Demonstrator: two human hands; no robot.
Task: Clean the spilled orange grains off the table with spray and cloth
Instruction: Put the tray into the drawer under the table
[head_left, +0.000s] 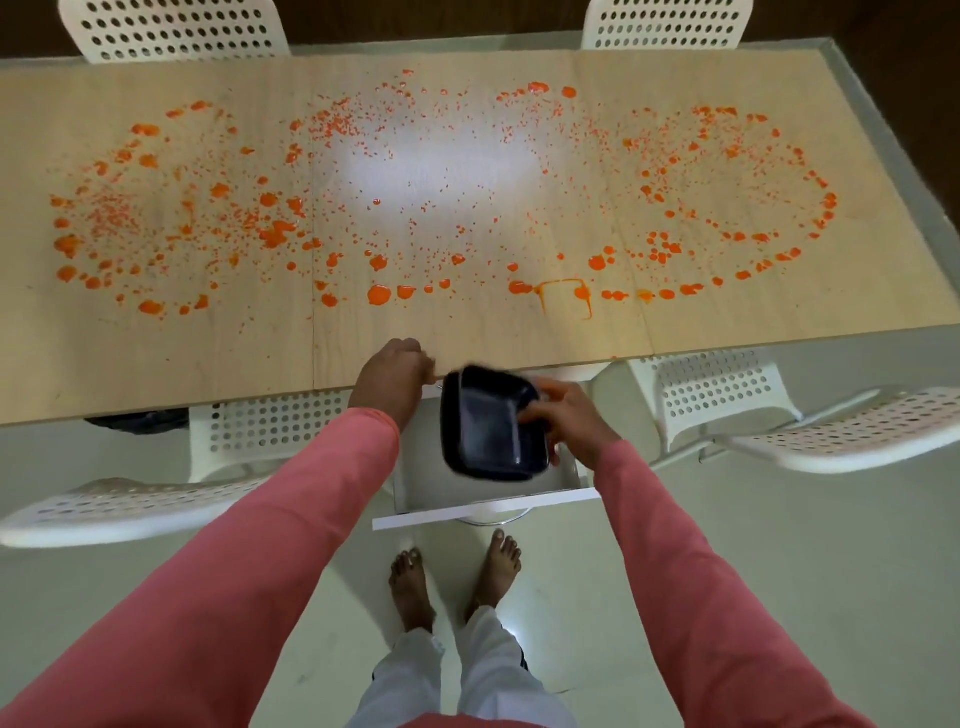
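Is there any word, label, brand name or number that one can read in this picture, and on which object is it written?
None: no readable text shows anywhere.
The black tray in the right hand is blurred and shows no label.
The table carries only orange spill marks.

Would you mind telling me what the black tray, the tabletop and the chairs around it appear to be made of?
Black tray: probably thin moulded plastic, glossy, judging by its sheen and rounded corners; the right hand holds it.
Tabletop: pale wood-grain surface, likely laminate or veneer, laid in panels with visible seams; it reflects a light patch.
Chairs: white with regular punched holes, either plastic or painted metal.
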